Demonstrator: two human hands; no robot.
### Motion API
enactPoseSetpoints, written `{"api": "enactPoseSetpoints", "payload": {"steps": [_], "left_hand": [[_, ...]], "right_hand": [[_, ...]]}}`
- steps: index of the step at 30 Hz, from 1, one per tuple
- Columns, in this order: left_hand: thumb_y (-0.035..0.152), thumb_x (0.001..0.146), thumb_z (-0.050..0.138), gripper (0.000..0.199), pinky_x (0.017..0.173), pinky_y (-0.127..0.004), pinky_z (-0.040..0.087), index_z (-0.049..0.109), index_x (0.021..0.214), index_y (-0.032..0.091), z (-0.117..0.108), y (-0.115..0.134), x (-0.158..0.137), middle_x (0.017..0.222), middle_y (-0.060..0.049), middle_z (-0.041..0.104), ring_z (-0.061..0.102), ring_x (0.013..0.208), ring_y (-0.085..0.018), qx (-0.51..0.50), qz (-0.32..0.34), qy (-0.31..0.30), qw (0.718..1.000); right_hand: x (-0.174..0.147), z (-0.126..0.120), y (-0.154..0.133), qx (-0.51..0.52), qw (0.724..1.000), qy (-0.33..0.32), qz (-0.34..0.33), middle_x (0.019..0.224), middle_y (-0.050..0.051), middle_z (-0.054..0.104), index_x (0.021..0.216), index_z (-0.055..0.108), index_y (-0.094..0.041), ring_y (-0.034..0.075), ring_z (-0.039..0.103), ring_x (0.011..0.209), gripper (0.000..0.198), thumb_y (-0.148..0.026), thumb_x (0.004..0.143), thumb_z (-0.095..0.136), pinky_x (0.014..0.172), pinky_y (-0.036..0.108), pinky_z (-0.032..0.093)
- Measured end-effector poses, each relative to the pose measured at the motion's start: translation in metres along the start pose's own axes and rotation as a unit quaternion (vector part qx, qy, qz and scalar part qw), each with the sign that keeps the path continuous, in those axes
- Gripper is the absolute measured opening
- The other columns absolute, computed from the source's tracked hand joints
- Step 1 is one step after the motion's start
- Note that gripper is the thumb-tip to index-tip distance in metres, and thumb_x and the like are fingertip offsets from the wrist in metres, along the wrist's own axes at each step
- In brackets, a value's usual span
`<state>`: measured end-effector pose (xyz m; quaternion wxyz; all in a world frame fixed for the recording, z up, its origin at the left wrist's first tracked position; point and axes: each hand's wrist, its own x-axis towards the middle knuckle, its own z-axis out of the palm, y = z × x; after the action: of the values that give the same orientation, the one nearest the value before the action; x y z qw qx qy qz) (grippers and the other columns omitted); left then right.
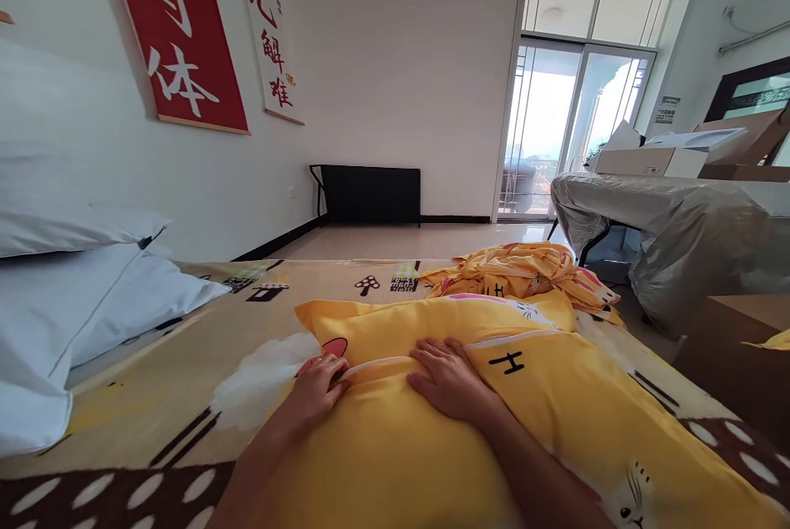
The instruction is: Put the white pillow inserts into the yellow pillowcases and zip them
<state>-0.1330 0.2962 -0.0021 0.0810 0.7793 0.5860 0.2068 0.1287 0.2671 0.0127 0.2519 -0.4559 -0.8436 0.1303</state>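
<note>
A plump yellow pillow in a printed pillowcase [395, 447] lies in front of me, with a pale-edged flap across its upper part. My left hand [321, 385] is at the flap's left end, thumb and bent fingers closed on the cloth edge. On the flap's right part, my right hand [448, 381] lies palm down, fingers spread over the cloth. Beyond and to the right stretches more yellow cloth [555, 397] with a black letter H and a rabbit face. Its underside is hidden.
A patterned blanket [173, 397] covers the surface beneath. White pillows [111, 290] are stacked at left. Crumpled yellow covers [518, 266] lie at the far edge. To the right stand a plastic-covered table [623, 193] with boxes and a cardboard box [734, 356]. A black folded panel [370, 196] leans against the wall.
</note>
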Motion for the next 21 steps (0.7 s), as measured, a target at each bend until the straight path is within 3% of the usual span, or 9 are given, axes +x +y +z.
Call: {"api": "enactPoseSetpoints", "payload": {"steps": [6, 13, 21], "left_hand": [[0.041, 0.076, 0.046, 0.022, 0.061, -0.026, 0.040, 0.046, 0.068, 0.021, -0.011, 0.001, -0.004, 0.068, 0.000, 0.054, 0.051, 0.065, -0.016, -0.101, 0.000, 0.035, 0.994], [0.023, 0.071, 0.043, 0.011, 0.060, -0.025, 0.038, 0.034, 0.065, 0.022, -0.009, 0.013, -0.004, 0.065, 0.002, 0.045, 0.045, 0.062, -0.015, -0.080, 0.018, 0.116, 0.990], [0.023, 0.067, 0.046, 0.005, 0.064, -0.026, 0.043, 0.043, 0.072, 0.021, -0.012, 0.016, -0.009, 0.069, 0.002, 0.045, 0.047, 0.064, -0.015, -0.115, -0.004, 0.088, 0.989]], "right_hand": [[-0.001, 0.000, 0.001, 0.001, 1.000, 0.023, -0.015, 0.132, 0.007, 0.054, 0.117, 0.057, -0.023, 0.019, 0.043, 0.127, 0.030, -0.036, 0.091, 0.048, 0.107, 0.043, 0.019], [0.001, 0.001, 0.002, -0.006, 1.000, 0.018, -0.007, 0.135, 0.008, 0.052, 0.118, 0.057, -0.022, 0.019, 0.042, 0.128, 0.032, -0.036, 0.091, 0.048, 0.107, 0.042, 0.018], [-0.002, 0.000, 0.000, -0.007, 1.000, 0.007, -0.004, 0.135, 0.008, 0.052, 0.120, 0.057, -0.022, 0.019, 0.041, 0.128, 0.033, -0.036, 0.091, 0.047, 0.108, 0.041, 0.018]]}}
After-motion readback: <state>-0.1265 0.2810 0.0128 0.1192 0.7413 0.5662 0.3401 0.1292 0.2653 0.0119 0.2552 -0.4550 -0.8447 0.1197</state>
